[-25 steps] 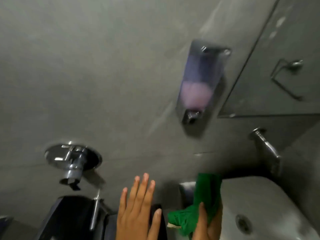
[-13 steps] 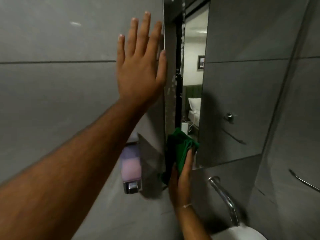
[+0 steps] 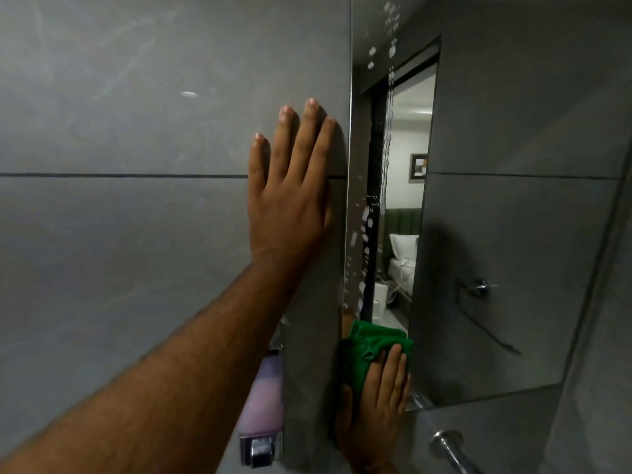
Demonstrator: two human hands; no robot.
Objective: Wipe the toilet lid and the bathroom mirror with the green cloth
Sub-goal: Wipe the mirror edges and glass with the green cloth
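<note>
Right hand [image 3: 372, 401] presses bunched green cloth [image 3: 367, 348] against upright mirror [image 3: 496, 234]

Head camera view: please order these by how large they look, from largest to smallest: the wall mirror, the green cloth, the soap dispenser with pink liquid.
1. Frameless wall mirror, by far the largest.
2 and 3. Folded green cloth and clear wall-mounted soap dispenser with pink liquid: these look alike in size, both partly hidden, so I leave them unranked.

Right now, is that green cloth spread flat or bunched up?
Bunched up: the green cloth shows thick folds under the right hand, which presses it against the mirror's lower left corner.
</note>
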